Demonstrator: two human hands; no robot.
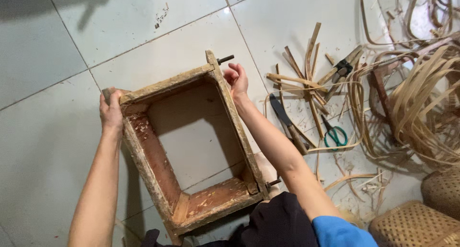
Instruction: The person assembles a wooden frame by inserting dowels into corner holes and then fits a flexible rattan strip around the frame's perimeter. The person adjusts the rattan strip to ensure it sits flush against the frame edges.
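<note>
At the centre of the frame both hands hold an open wooden frame [191, 146] — a rough rectangular box with no bottom, so the pale floor tiles [62, 146] show straight through it and nothing lies inside. The left hand [111, 112] is closed around the far left corner, fingers wrapped over the top edge; the right hand [236, 79] rests against the far right corner with fingers loosely curled on the wood, just below a dark bolt [225, 59] that sticks out of that corner. A second bolt [273, 182] juts from the near right corner. To the right of the frame, on the floor, lie a dark-bladed knife [286, 122], green-handled scissors [334, 133] and a scatter of cut bamboo strips [306, 77], with shears [342, 67] among them. A large tangle of long cane strips [421, 103] fills the upper right. In the lower right corner sit two woven baskets [414, 225] — their contents cannot be made out.
</note>
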